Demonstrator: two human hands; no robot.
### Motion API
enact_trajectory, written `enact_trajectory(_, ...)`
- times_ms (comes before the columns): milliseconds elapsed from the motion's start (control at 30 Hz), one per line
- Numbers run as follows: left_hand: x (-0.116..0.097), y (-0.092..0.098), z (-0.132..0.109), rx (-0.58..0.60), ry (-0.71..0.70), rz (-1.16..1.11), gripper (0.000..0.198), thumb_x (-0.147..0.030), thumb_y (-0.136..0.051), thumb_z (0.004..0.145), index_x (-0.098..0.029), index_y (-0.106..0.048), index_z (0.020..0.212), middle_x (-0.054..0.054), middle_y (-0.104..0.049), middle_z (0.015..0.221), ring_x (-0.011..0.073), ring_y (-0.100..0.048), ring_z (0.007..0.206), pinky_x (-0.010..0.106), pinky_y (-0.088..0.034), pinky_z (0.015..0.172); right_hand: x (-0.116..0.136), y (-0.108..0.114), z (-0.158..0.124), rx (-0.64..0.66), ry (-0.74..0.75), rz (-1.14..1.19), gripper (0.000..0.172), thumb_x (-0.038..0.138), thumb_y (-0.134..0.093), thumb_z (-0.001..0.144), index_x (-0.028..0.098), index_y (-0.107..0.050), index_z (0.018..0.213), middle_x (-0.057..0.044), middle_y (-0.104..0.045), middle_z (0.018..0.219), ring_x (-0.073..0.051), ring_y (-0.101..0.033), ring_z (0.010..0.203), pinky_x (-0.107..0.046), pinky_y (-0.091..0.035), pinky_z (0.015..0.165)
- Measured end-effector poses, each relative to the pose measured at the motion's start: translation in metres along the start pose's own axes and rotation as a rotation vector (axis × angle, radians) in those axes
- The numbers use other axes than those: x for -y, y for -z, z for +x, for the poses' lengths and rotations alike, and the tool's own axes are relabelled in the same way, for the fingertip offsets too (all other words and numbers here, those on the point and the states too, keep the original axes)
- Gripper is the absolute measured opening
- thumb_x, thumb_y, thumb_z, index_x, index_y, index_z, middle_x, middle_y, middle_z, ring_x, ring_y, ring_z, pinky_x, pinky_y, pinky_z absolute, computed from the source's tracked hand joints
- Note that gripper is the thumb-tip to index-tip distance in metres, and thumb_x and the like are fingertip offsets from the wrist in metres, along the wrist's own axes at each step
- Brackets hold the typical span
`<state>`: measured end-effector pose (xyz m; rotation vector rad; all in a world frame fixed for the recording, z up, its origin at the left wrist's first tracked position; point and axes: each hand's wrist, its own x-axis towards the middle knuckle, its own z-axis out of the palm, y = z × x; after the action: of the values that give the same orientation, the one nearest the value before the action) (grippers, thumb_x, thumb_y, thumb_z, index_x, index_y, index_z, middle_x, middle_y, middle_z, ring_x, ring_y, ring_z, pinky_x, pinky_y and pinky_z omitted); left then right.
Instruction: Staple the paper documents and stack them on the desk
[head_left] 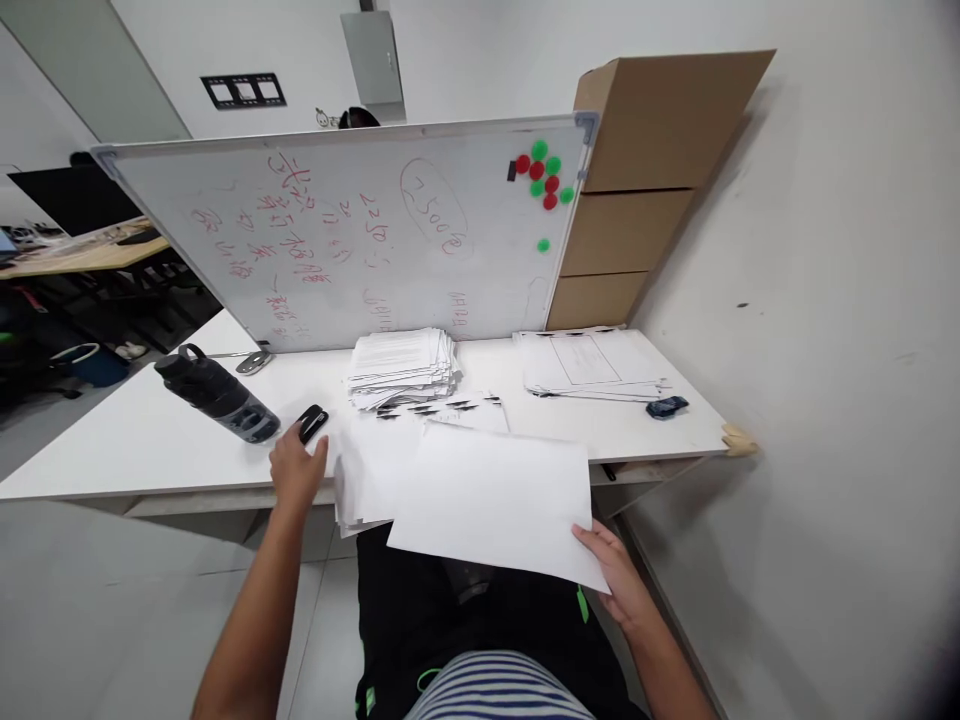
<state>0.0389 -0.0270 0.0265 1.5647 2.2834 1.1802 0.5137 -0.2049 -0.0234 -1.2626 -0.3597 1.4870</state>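
Observation:
My right hand pinches the lower right corner of a blank white sheet of paper, thumb on top. The sheet is held tilted above my lap and the table's front edge, overlapping other papers that hang slightly over the edge. On the left, my left hand is at the near end of a black stapler lying on the table. Its thumb is spread from the fingers; whether the fingertips touch the stapler is hard to tell. A dark water bottle is just left of that hand.
A thick paper stack is behind the sheet. More printed sheets and a small dark blue object lie at right. A whiteboard with magnets stands along the back, cardboard boxes behind it. A wall bounds the right.

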Motion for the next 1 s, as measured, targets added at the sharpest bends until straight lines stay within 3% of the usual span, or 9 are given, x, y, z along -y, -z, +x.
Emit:
enact_trajectory(67, 0.006, -0.003, 0.036, -0.046, 0.04, 0.174, 0.069, -0.038, -0.068, 0.075, -0.009, -0.048, 0.135, 0.031, -0.046, 0.142, 0.0457, -0.034, 0.139, 0.064, -0.028, 0.108, 0.001, -0.003, -0.002, -0.002, 0.005, 0.0, 0.039, 0.038, -0.087, 0.064, 0.019, -0.076, 0.097, -0.008, -0.08, 0.09, -0.027, -0.076, 0.075, -0.033, -0.06, 0.063)
enact_trajectory(133, 0.014, -0.005, 0.061, 0.043, 0.153, 0.211, 0.067, -0.034, -0.071, 0.071, -0.012, -0.051, 0.131, 0.031, -0.054, 0.135, 0.0464, -0.044, 0.131, 0.065, -0.034, 0.102, 0.001, -0.004, -0.005, -0.005, 0.003, -0.006, 0.039, 0.037, -0.087, 0.064, 0.019, -0.076, 0.097, -0.008, -0.08, 0.091, -0.028, -0.076, 0.076, -0.034, -0.061, 0.063)
enact_trajectory(267, 0.027, -0.002, 0.075, 0.127, 0.206, 0.183, 0.052, -0.034, -0.075, 0.067, -0.018, -0.06, 0.114, 0.025, -0.068, 0.114, 0.0425, -0.062, 0.109, 0.061, -0.042, 0.094, -0.003, -0.001, -0.01, -0.009, -0.009, 0.011, 0.04, 0.037, -0.087, 0.065, 0.018, -0.075, 0.097, -0.008, -0.08, 0.09, -0.028, -0.076, 0.077, -0.033, -0.06, 0.062)
enact_trajectory(433, 0.011, 0.014, 0.045, 0.115, 0.049, -0.033, 0.059, -0.046, -0.075, 0.069, -0.023, -0.062, 0.121, 0.016, -0.072, 0.106, 0.0317, -0.068, 0.092, 0.047, -0.05, 0.087, -0.008, 0.004, -0.016, -0.015, -0.005, 0.028, 0.038, 0.039, -0.087, 0.064, 0.019, -0.075, 0.094, -0.008, -0.08, 0.091, -0.029, -0.076, 0.077, -0.033, -0.061, 0.062)
enact_trajectory(533, -0.018, 0.025, 0.013, 0.259, -0.097, -0.153, 0.064, -0.048, -0.076, 0.069, -0.025, -0.061, 0.127, 0.012, -0.072, 0.11, 0.0286, -0.068, 0.095, 0.04, -0.051, 0.085, -0.004, 0.007, -0.018, -0.022, -0.002, 0.018, 0.039, 0.038, -0.087, 0.064, 0.019, -0.075, 0.095, -0.008, -0.08, 0.091, -0.029, -0.076, 0.077, -0.034, -0.061, 0.063)
enact_trajectory(633, -0.052, 0.027, -0.017, 0.452, -0.221, -0.239, 0.052, -0.044, -0.08, 0.067, -0.027, -0.07, 0.114, 0.008, -0.074, 0.107, 0.0286, -0.068, 0.099, 0.036, -0.051, 0.086, 0.001, 0.009, -0.015, -0.022, 0.003, 0.019, 0.04, 0.037, -0.087, 0.064, 0.019, -0.076, 0.098, -0.008, -0.08, 0.092, -0.028, -0.076, 0.077, -0.033, -0.061, 0.063)
enact_trajectory(733, -0.075, 0.02, -0.037, 0.575, -0.253, -0.298, 0.044, -0.039, -0.083, 0.064, -0.028, -0.074, 0.105, 0.008, -0.075, 0.104, 0.0296, -0.068, 0.096, 0.035, -0.051, 0.082, 0.003, 0.01, -0.01, -0.025, 0.008, 0.018, 0.04, 0.037, -0.087, 0.066, 0.02, -0.076, 0.1, -0.008, -0.08, 0.092, -0.028, -0.076, 0.077, -0.033, -0.061, 0.062)
enact_trajectory(833, -0.083, 0.01, -0.045, 0.637, -0.259, -0.268, 0.041, -0.039, -0.08, 0.067, -0.029, -0.074, 0.106, 0.007, -0.074, 0.107, 0.0308, -0.067, 0.099, 0.035, -0.051, 0.082, 0.003, 0.008, -0.007, -0.044, 0.038, 0.004, 0.039, 0.038, -0.087, 0.065, 0.021, -0.076, 0.099, -0.007, -0.08, 0.091, -0.029, -0.076, 0.078, -0.036, -0.062, 0.064)
enact_trajectory(1000, -0.078, 0.0, -0.044, 0.659, -0.401, -0.074, 0.04, -0.04, -0.068, 0.078, -0.03, -0.069, 0.116, 0.006, -0.072, 0.115, 0.03, -0.066, 0.103, 0.034, -0.05, 0.083, 0.0, 0.01, -0.009, -0.04, 0.05, -0.011, 0.04, 0.039, -0.087, 0.065, 0.022, -0.076, 0.1, -0.007, -0.08, 0.093, -0.03, -0.076, 0.079, -0.036, -0.063, 0.065)
